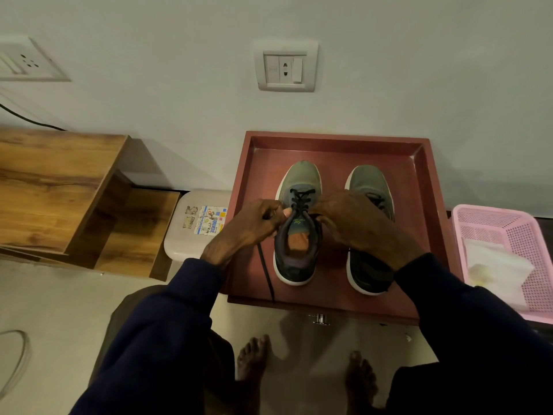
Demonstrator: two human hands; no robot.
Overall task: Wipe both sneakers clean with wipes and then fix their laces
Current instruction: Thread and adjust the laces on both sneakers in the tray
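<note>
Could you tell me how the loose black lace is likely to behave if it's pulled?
Probably floppy: the lace trails limp across the tray. Likely light too, so the left hand should drag it easily.

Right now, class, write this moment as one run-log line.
step: lacing | left hand: pinches lace | right hand: at lace, grip hidden | left sneaker: being laced, in tray | right sneaker: beside it
</note>
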